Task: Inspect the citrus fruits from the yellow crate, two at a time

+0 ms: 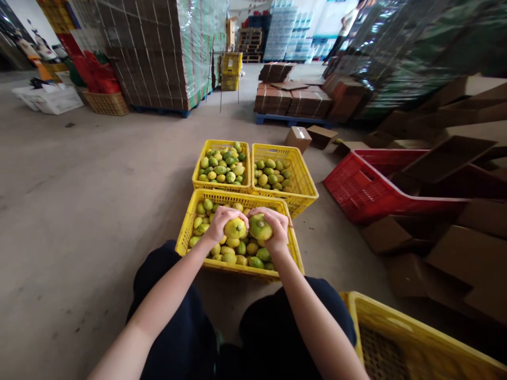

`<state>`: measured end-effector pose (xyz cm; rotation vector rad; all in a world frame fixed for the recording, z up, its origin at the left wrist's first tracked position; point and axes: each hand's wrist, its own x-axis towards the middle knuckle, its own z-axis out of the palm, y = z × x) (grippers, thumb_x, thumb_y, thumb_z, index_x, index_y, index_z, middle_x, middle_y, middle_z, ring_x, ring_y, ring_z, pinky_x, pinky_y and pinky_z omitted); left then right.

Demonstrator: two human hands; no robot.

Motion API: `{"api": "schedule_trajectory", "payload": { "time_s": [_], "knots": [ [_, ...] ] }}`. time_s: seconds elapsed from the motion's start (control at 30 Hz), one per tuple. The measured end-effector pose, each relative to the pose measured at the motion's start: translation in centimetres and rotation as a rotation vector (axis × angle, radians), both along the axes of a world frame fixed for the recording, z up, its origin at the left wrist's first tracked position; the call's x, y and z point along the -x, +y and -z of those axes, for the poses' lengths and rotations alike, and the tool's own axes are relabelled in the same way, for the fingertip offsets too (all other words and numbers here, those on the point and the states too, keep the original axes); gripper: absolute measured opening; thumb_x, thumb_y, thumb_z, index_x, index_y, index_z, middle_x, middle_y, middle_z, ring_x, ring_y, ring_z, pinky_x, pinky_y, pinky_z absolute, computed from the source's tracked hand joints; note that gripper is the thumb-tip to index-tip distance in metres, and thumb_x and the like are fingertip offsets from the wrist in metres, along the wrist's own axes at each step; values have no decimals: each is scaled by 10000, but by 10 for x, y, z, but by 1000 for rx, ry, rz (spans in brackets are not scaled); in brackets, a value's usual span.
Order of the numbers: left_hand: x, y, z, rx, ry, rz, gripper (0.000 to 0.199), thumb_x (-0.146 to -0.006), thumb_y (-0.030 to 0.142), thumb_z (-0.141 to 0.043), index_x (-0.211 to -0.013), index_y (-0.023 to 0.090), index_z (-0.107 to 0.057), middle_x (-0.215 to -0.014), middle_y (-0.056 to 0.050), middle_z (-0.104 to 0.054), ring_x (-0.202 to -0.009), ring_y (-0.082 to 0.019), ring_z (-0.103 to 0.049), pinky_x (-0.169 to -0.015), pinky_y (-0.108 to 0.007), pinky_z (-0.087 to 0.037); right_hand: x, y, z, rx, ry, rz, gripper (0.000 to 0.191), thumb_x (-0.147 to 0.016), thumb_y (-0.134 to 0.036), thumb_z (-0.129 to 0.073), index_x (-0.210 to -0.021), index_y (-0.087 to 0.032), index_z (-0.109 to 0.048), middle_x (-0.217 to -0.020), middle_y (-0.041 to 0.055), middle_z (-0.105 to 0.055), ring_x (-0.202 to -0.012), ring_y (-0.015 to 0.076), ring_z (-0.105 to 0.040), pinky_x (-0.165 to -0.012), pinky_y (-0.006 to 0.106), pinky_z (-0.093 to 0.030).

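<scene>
Head camera: one yellow fruit [235, 228] is held in the left hand [222, 222] and one greener fruit [260, 227] is held in the right hand [278, 226], each with fingers curled around it, just above the near crate [185, 224], where lots of loose fruit [228, 257] can be seen. These two seem to have been picked up, but neither has been put down yet, and much of the rest may be left to be handled. More fruit [220, 170] is piled in the back left crate [222, 186], and less is seen in the back right crate [298, 171], where some room is left.
</scene>
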<state>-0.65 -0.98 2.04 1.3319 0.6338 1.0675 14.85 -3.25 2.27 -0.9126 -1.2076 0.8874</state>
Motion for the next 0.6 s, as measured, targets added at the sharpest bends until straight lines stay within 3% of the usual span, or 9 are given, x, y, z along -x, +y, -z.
{"api": "schedule_trajectory", "payload": {
  "time_s": [0.6],
  "knots": [
    [5, 1, 2, -15, 56, 9, 393, -792, 407, -476, -617, 162, -729, -594, -53, -658, -574, -181, -583, -654, -288, -449, -3, -1, 6, -6, -91, -12, 262, -818, -375, -569, -697, -229, -751, -757, 41, -728, -762, 245, -654, -792, 366, -488]
  ]
}}
